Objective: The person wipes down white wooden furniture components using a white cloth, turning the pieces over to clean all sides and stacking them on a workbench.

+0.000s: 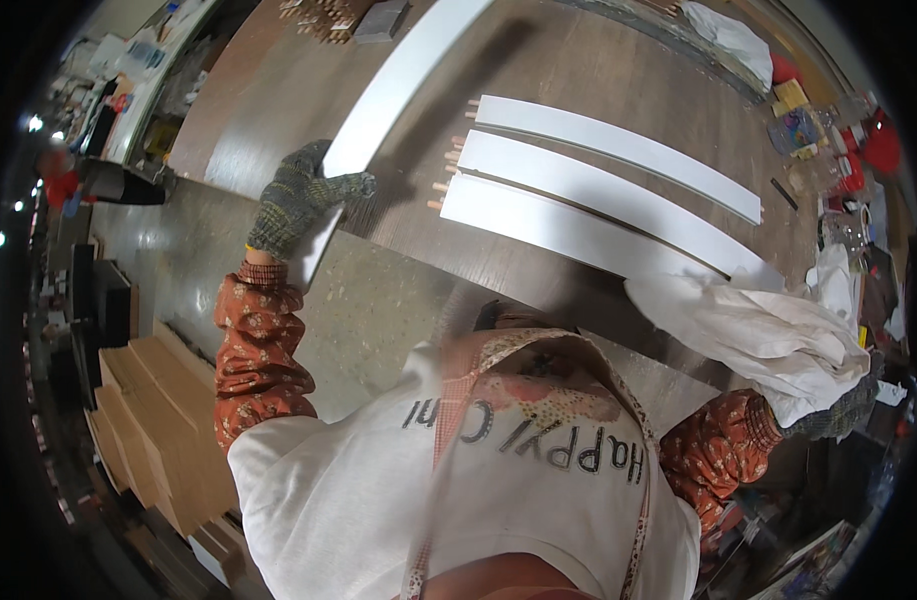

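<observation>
My left hand (pixel 296 202), in a dark grey knitted glove, is closed around a long white board (pixel 403 85) near its lower end. The board slants up and away across the left part of the brown worktable (pixel 403 222), and its near end sticks out past the edge. At the right, my gloved right hand (pixel 840 408) grips a crumpled white cloth (pixel 763 345), which hides part of its fingers. Three more white boards (pixel 593 202) lie side by side on the table, with wooden dowels (pixel 448 172) protruding from their left ends. The cloth overlaps the right end of the nearest board.
Bundled wooden sticks (pixel 323 18) and a grey block (pixel 381 20) sit at the far left of the table. Bottles and red-capped containers (pixel 848 160) crowd the right side. Brown cardboard boxes (pixel 163 430) stand on the floor at my left. Another white cloth (pixel 728 40) lies at the far right.
</observation>
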`<move>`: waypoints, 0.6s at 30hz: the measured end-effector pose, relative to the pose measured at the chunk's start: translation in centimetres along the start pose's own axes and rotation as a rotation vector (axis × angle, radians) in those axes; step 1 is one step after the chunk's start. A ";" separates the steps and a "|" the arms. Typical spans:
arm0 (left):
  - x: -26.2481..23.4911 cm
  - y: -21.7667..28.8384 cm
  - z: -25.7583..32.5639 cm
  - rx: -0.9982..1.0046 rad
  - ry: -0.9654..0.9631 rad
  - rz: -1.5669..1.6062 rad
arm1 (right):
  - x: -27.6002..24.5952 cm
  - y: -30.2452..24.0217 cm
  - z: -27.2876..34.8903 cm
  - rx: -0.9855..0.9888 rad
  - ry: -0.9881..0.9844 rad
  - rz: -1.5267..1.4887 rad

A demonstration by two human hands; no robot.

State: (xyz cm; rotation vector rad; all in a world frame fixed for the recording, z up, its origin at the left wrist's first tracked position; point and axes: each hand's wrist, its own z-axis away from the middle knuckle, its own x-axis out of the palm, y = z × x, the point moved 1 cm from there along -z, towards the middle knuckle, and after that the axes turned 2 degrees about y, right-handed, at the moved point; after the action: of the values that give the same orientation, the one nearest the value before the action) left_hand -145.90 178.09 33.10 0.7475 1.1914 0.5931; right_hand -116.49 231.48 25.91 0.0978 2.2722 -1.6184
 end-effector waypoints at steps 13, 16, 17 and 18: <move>6.5 0.5 -4.3 0.801 0.349 -0.598 | -2.5 -0.8 2.0 0.156 0.164 -0.199; 11.3 6.5 -1.0 1.096 -0.048 -0.466 | -3.0 -0.9 2.7 0.172 0.194 -0.260; 13.6 6.8 -0.5 1.283 -0.021 -0.526 | -3.4 -1.1 2.9 0.180 0.212 -0.275; 15.7 7.2 -0.2 1.257 -0.070 -0.571 | -3.3 -1.2 3.0 0.178 0.219 -0.297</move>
State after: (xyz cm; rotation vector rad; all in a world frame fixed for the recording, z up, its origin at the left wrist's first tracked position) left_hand -142.00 194.47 29.33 1.3520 1.5760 -0.7595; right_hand -112.99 228.75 27.19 -0.0223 2.3879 -2.0533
